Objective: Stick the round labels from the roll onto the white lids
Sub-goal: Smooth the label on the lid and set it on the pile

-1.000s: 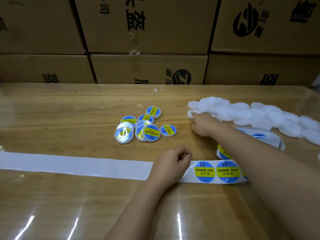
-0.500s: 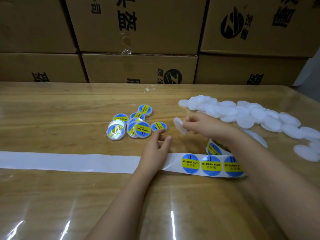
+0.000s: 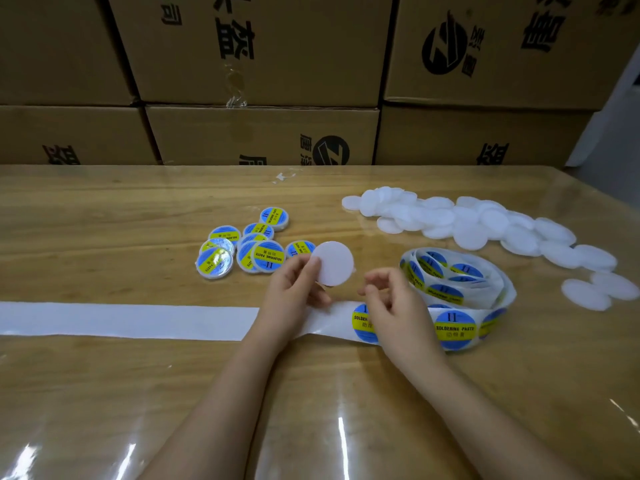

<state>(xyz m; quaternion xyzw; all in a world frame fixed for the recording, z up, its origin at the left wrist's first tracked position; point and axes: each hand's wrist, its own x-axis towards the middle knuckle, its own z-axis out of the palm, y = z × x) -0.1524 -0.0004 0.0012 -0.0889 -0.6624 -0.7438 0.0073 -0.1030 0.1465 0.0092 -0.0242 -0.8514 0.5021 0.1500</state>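
In the head view, the left hand [image 3: 294,289] holds one white lid [image 3: 334,263] upright above the table [image 3: 104,220], thumb and fingertips pinching its lower left edge, its plain face toward the camera. The right hand [image 3: 391,303] hangs just beside it, fingers loosely curled with nothing seen in them. It is over the backing strip [image 3: 128,320], and its heel covers part of the first round label [image 3: 360,323]. Whether it touches the label cannot be told. The label roll [image 3: 457,282] lies loosely coiled just right of that hand. The labelled lids [image 3: 242,251] sit clustered just left of the held lid, and the pile of bare white lids [image 3: 467,220] stretches behind the roll. Cardboard boxes [image 3: 259,46] are stacked along the far edge.

Half a second ago the right hand held this lid near the pile and the left lay flat on the strip. The lid has since passed to the left hand, and the right has come down to the labels.
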